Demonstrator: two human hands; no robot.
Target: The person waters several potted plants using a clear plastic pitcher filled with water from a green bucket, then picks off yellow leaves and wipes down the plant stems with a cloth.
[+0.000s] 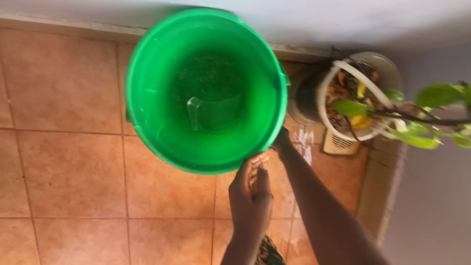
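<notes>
While hands grip rim | green bucket [162, 132]: water, clear jug [212, 112]

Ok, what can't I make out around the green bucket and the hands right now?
- Right hand: fingers hidden behind the rim of the green bucket, head view.
- Left hand: grip on the rim unclear, motion blur.
- Clear jug in the bucket: outline faint, water level uncertain.
- Potted plant: leaves blurred, branch cut by right edge.

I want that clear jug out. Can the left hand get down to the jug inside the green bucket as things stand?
Probably yes. The left hand is at the green bucket's near rim, the top is uncovered, and nothing lies over the clear jug at the bottom. It would have to reach down inside.
</notes>
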